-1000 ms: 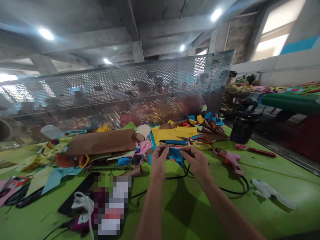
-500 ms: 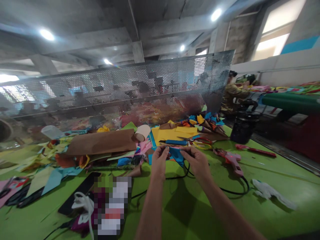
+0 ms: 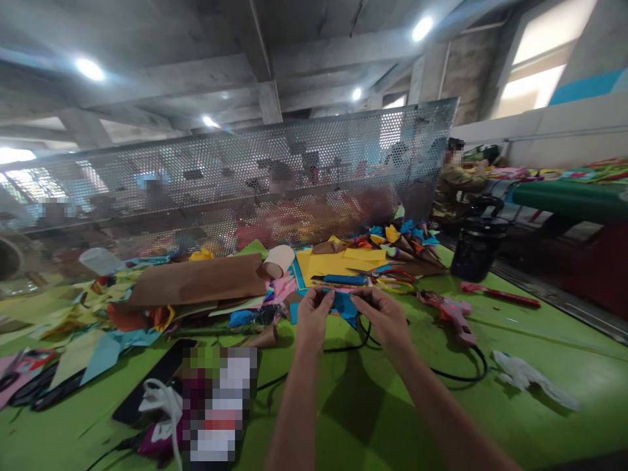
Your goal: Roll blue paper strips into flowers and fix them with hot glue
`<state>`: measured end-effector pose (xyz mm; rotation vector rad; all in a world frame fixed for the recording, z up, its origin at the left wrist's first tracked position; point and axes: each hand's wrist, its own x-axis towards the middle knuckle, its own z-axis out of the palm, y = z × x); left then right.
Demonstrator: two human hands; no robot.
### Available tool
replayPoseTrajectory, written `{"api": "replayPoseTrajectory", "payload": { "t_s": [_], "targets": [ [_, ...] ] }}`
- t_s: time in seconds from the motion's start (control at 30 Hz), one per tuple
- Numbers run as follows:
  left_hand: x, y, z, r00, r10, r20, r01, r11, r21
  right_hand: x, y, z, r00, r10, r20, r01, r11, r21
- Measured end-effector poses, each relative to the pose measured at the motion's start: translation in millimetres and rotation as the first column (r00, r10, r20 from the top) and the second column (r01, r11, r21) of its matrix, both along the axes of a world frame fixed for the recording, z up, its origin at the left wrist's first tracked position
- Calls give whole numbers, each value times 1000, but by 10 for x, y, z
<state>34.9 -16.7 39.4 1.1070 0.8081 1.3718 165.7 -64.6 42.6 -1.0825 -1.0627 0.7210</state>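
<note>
The left hand [image 3: 313,312] and right hand [image 3: 385,315] pinched a blue piece [image 3: 345,303] between them above the counter [image 3: 483,415]. Its shaping looked unfinished; colourful wrapped pieces [image 3: 405,242] already lay behind.

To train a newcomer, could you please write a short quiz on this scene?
1. True or false: the left hand and right hand both hold the small blue paper piece.
2. Which lies to the right of the right hand: A) large brown paper sheet, B) pink plastic glue gun, C) black rectangular phone?
3. Fill in: the flat tabletop is coloured ____.
Key: 1 true; 2 B; 3 green.
</note>
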Motion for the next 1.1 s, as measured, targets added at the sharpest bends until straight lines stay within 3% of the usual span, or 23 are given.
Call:
{"api": "replayPoseTrajectory", "payload": {
  "t_s": [0.27,0.6,0.87,1.1],
  "targets": [
    [10,-6,-9,999,-52,-12,53,998,16,19,-8,8,1000,-3,5,3,1000,-10],
    [-26,-3,7,999,36,-37,-35,999,9,19,-14,4,1000,-28,3,28,1000,-9],
    [-3,-9,-6,999,-50,-13,50,998,30,34,4,-18,1000,-4,-8,4,1000,-11],
    [15,-6,-15,999,-40,-20,41,998,47,24,21,-38,1000,24,16,-24,1000,-16]
  ]
}}
